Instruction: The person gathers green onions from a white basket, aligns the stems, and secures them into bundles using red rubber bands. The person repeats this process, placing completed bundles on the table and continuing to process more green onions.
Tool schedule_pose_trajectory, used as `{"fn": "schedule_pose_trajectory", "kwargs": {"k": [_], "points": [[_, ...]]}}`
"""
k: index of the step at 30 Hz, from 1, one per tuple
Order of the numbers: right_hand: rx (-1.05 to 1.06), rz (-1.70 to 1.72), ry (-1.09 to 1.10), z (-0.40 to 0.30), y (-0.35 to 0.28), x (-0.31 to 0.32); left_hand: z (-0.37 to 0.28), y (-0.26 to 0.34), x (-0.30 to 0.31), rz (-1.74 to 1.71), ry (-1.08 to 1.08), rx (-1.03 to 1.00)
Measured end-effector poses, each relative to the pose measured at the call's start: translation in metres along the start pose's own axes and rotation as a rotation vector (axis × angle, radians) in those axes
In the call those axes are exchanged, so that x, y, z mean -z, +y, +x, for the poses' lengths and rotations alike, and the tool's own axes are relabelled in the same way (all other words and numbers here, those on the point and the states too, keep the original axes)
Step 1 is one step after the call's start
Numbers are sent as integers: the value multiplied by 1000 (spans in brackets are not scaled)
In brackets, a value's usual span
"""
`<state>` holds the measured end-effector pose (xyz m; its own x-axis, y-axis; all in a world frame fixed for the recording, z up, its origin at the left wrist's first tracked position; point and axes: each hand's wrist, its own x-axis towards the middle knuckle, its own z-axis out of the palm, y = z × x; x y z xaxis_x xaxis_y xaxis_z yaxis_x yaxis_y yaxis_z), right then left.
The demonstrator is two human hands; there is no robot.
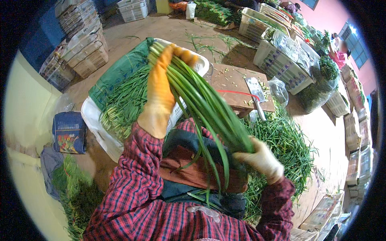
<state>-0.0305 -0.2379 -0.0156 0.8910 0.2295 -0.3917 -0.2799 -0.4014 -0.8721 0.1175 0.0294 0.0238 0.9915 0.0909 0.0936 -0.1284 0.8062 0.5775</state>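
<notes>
A long bunch of green leafy stalks (pixel 208 102), like garlic greens or chives, slants across in front of me. My left hand (pixel 164 72), in an orange glove, grips its pale cut end. Near the leaf tips, my gloved right hand (pixel 262 159) closes around the other end; motion blurs it. A few loose leaves hang down over my lap. Beneath my left arm, a white plastic crate (pixel 93 117) lined with a green woven sack (pixel 120 72) holds more bunched greens (pixel 129 93).
A low wooden board (pixel 223 78) carries a cleaver (pixel 255 96), a red strip (pixel 238 92) and cut stalk bits. Loose greens (pixel 283 138) are heaped at my right. Stacked crates (pixel 87 45) stand back left; filled crates (pixel 283 60) line the right. A person (pixel 339 55) is far right.
</notes>
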Motion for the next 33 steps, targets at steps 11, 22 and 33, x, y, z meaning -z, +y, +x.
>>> {"fn": "schedule_pose_trajectory", "kwargs": {"k": [11, 22, 33], "points": [[706, -444, 692, -7, -7, 52, -27, -119, -59, 255, -196, -253], [238, -247, 325, 118, 62, 46, 53, -167, 23, 154, 79, 203], [-14, -349, 581, 254, 132, 114, 151, -285, 126, 1903, -579, -61]]}}
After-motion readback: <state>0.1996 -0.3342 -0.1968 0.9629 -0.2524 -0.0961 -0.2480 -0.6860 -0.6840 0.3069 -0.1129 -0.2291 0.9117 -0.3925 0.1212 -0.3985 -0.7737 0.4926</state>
